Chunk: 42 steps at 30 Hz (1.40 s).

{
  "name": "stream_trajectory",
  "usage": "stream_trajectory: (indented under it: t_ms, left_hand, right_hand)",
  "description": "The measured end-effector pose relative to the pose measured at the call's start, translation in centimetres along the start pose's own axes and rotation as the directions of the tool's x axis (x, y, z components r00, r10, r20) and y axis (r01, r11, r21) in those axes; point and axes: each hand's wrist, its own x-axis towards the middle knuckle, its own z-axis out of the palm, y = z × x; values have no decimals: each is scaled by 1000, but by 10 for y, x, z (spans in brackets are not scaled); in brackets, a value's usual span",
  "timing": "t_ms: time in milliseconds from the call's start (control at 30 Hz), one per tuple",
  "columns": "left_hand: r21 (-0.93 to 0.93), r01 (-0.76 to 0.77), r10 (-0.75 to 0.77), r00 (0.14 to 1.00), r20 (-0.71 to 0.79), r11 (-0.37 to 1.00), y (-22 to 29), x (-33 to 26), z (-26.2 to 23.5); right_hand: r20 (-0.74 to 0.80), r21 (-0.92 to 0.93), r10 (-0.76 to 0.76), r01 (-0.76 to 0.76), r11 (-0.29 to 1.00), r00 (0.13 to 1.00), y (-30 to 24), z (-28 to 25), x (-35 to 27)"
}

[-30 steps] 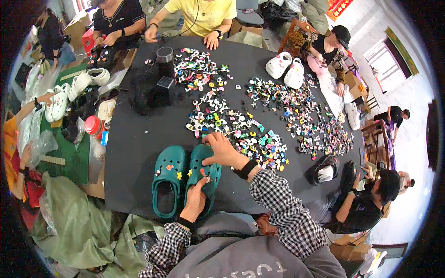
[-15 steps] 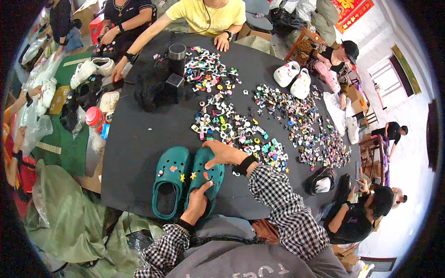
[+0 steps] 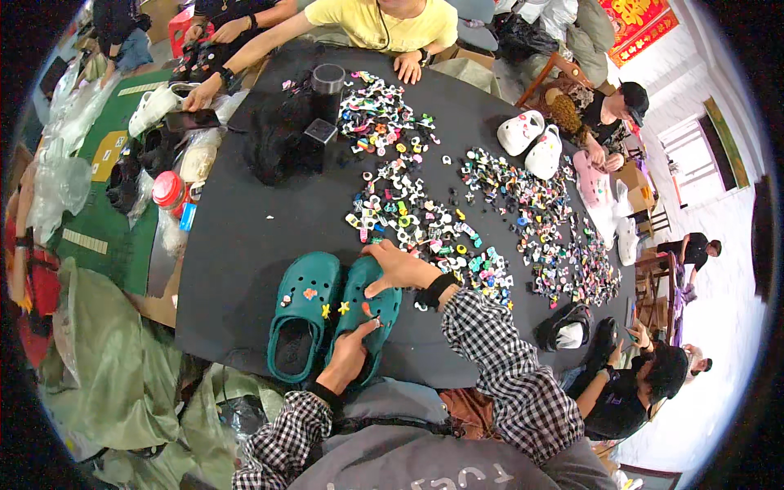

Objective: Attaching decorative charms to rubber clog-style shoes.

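Presently both of the person's hands are on one teal clog [image 3: 369, 314], the right-hand one of a pair lying at the near edge of the black table [image 3: 237, 245]. Left hand [image 3: 353, 353], sleeve in black-and-white check, comes up from below and grips the clog at its heel end, fingers curled round the side. Right hand [image 3: 398, 267] lies across the toe, palm down, fingers bent and pressing on the upper; whether anything is pinched beneath them cannot be determined.

Count: two teal clogs, the second teal clog [image 3: 300, 322] just beside the first on its left and untouched. It carries one small pink charm and a yellow star charm near its inner edge. Two white clogs [image 3: 532, 143] sit at the far right of the table.

Beyond the right hand a dense scatter of small coloured charms [image 3: 425, 229] spreads across the table, too many to count. Other people sit round the far and right edges.
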Motion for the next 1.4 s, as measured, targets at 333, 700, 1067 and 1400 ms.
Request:
stream_trajectory:
  t_ms: [333,700,1067,1400]
  left_hand:
    - [110,-5,5,1000,-3,994,-4,2,-8]
    - [52,-66,66,998,-12,996,-7,-2,-2]
    - [-57,-93,91,995,-35,994,3,-6,10]
    - [93,-355,331,920,209,930,-14,6,-14]
  right_hand:
    - [133,83,117,-129,988,984,-8,-3,8]
    - [61,171,45,-54,984,997,-3,-3,-8]
    - [-509,371,86,128,920,856,-23,8,-84]
    - [-653,264,-3,231,937,758,-46,53,-86]
